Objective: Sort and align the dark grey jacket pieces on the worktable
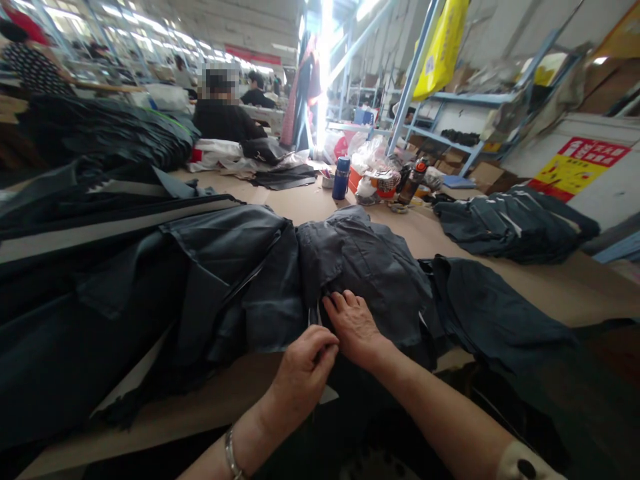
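Dark grey fabric garment (pixel 360 267) lies rumpled on the brown desk (pixel 550 280); right hand (pixel 356 327) presses it flat-fingered, left hand (pixel 303 370) pinches its edge.

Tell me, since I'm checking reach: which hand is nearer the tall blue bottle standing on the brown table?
Right. The right hand lies flat on the dark grey garment, below the blue bottle; the left hand pinches fabric farther back.

No text legible anywhere in view. Red-and-yellow sign (pixel 577 167) at 2 o'clock, against the white wall: rows of characters present, too small to read. Yellow bag (pixel 443 47) at 1 o'clock: small dark mark, unreadable. Red banner (pixel 253 55) at 11 o'clock: blurred.
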`<action>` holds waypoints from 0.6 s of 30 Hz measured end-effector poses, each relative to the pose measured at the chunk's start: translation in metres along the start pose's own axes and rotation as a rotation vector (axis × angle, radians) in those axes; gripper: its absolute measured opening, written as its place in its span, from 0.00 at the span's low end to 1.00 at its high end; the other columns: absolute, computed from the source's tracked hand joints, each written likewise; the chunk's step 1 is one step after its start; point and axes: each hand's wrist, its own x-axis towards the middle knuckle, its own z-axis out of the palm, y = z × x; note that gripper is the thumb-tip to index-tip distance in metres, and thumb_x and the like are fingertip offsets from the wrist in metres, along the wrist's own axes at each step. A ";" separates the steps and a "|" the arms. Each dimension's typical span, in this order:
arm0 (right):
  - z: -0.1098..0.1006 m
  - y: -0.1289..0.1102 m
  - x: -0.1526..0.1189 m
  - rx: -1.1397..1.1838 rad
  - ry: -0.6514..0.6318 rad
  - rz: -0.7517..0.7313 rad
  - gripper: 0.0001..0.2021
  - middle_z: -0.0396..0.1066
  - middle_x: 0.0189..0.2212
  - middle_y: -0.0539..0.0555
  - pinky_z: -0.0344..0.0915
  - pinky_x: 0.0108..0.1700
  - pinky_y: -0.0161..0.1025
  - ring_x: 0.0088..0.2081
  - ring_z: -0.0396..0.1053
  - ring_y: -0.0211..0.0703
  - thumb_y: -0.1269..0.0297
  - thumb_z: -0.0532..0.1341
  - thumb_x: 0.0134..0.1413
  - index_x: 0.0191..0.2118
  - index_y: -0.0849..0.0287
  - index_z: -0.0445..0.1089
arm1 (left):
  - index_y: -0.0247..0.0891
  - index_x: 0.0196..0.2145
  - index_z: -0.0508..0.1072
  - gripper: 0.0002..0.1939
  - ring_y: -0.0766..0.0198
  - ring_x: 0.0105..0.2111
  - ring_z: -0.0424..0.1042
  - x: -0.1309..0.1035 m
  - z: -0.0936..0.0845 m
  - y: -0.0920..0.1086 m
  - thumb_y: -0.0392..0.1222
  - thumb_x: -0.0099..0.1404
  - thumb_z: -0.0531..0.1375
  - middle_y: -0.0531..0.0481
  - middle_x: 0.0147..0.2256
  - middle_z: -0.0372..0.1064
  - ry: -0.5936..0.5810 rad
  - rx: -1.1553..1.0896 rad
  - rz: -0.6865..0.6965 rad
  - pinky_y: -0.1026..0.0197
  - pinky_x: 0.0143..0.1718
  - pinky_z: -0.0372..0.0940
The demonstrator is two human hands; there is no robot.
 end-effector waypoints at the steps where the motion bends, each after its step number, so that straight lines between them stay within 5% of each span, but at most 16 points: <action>1: 0.003 0.002 0.002 0.003 0.004 0.031 0.27 0.63 0.50 0.63 0.61 0.47 0.54 0.50 0.57 0.60 0.61 0.62 0.49 0.56 0.63 0.60 | 0.36 0.36 0.71 0.07 0.63 0.39 0.68 0.002 0.003 0.000 0.37 0.65 0.53 0.46 0.38 0.68 -0.077 0.049 0.005 0.62 0.43 0.62; 7: 0.011 0.023 0.003 0.141 0.032 0.155 0.05 0.68 0.36 0.60 0.60 0.43 0.44 0.41 0.62 0.50 0.70 0.57 0.53 0.37 0.62 0.67 | 0.34 0.37 0.73 0.10 0.52 0.42 0.67 0.008 -0.002 -0.025 0.39 0.63 0.54 0.41 0.39 0.69 -0.348 0.510 -0.166 0.51 0.46 0.60; 9: 0.010 0.033 0.003 0.233 0.045 0.168 0.03 0.68 0.31 0.57 0.59 0.40 0.41 0.37 0.63 0.46 0.68 0.57 0.54 0.31 0.60 0.66 | 0.34 0.37 0.74 0.10 0.52 0.43 0.68 0.011 -0.008 -0.030 0.40 0.62 0.55 0.41 0.40 0.69 -0.335 0.432 -0.217 0.52 0.47 0.59; 12: 0.001 0.051 0.007 0.418 0.087 0.196 0.13 0.64 0.23 0.50 0.57 0.33 0.36 0.28 0.61 0.39 0.60 0.55 0.58 0.24 0.59 0.60 | 0.37 0.35 0.75 0.11 0.55 0.38 0.69 0.021 -0.016 -0.026 0.44 0.62 0.55 0.45 0.35 0.72 -0.275 0.238 -0.284 0.56 0.42 0.59; 16: -0.022 0.073 0.010 0.632 0.198 0.228 0.18 0.59 0.21 0.47 0.58 0.30 0.32 0.25 0.60 0.35 0.56 0.43 0.64 0.26 0.58 0.55 | 0.36 0.32 0.76 0.12 0.57 0.34 0.70 0.045 -0.022 -0.018 0.44 0.61 0.55 0.47 0.30 0.73 -0.199 0.099 -0.351 0.59 0.37 0.59; 18: -0.029 0.069 0.008 0.673 0.233 0.213 0.17 0.61 0.23 0.48 0.60 0.32 0.33 0.27 0.60 0.35 0.56 0.46 0.63 0.28 0.59 0.59 | 0.35 0.31 0.76 0.10 0.57 0.34 0.71 0.057 -0.021 -0.022 0.43 0.58 0.57 0.46 0.30 0.73 -0.184 0.011 -0.408 0.59 0.36 0.60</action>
